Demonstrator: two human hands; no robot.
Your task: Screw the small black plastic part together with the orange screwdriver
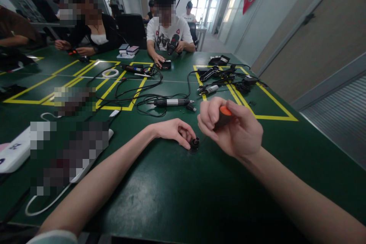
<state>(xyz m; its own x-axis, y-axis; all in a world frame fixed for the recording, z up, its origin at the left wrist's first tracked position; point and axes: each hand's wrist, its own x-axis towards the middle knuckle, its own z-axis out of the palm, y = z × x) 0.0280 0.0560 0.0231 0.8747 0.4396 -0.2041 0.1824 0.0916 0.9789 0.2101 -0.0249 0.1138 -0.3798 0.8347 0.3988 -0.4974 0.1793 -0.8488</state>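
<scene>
My left hand [174,130] rests low over the green table, with thumb and fingers closed around a small black round part [195,144]. The part sits at the tabletop, its open top facing up. To the right and a little higher, my right hand [244,135] is wrapped round a screwdriver [224,117] with a black and orange handle. Its orange end points up towards me. Most of the shaft is hidden by the fingers; a thin dark bit shows between the hand and the black part.
Beyond my hands lie a silver and black electric screwdriver [173,102], tangled black cables and a silver-bodied tool [210,90]. Yellow tape [276,117] marks the table [160,190]. A white power strip [14,152] is at left. Co-workers sit across, one holding a black power tool [173,44].
</scene>
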